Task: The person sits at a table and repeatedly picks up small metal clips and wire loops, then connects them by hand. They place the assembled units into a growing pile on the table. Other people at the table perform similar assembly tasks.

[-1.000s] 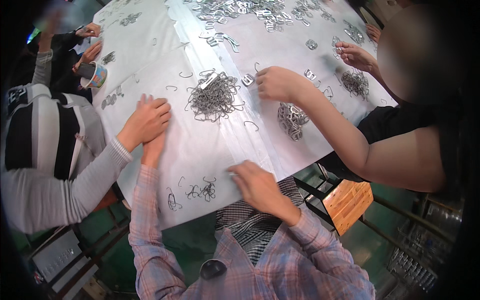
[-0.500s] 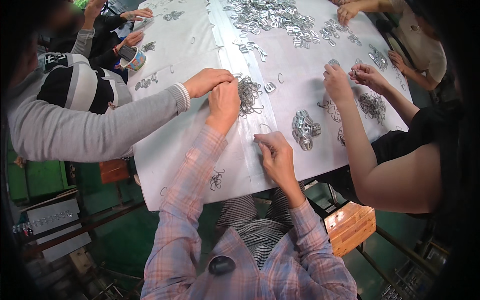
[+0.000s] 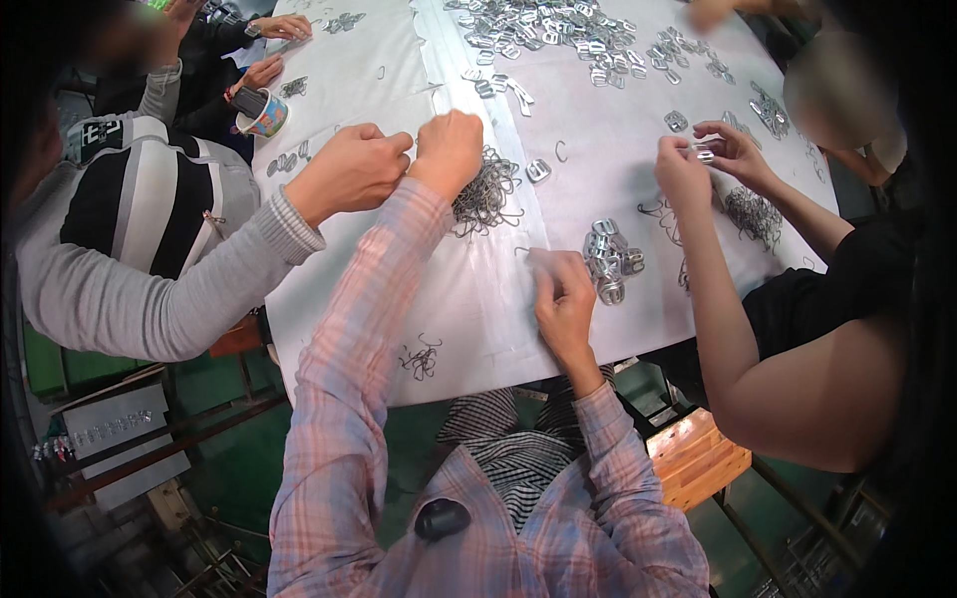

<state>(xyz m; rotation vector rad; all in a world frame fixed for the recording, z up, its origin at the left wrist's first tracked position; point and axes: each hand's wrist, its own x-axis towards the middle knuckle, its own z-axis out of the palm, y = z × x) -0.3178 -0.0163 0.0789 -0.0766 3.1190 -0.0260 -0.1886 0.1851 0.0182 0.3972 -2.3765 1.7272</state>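
Observation:
My left hand [image 3: 448, 151] is closed at the far edge of a tangled pile of wire hooks [image 3: 487, 192]. Whatever its fingers hold is hidden from me. Close to its left is the co-worker's closed hand [image 3: 360, 171], in a grey sleeve. My right hand [image 3: 565, 304] hovers over the table with fingers curled and thumb drawn in, its fingertips blurred. A thin bent wire [image 3: 522, 251] shows by those fingertips; I cannot tell if they grip it. Just right of this hand sits a heap of metal buckles [image 3: 610, 261]. A single buckle [image 3: 538, 171] and a loose hook [image 3: 560, 151] lie beyond.
A large buckle heap [image 3: 548, 35] covers the far part of the white table [image 3: 459, 329]. On the right, another person's hands [image 3: 698, 159] hold a buckle. More hooks [image 3: 423, 357] lie near the front edge. A patterned tub [image 3: 263, 115] stands at left, and a wooden stool [image 3: 698, 460] at right.
My left hand has moved up and slightly left, away from the hooks' middle. My right hand has shifted slightly right. The grey-sleeved hand has pulled back left, apart from mine.

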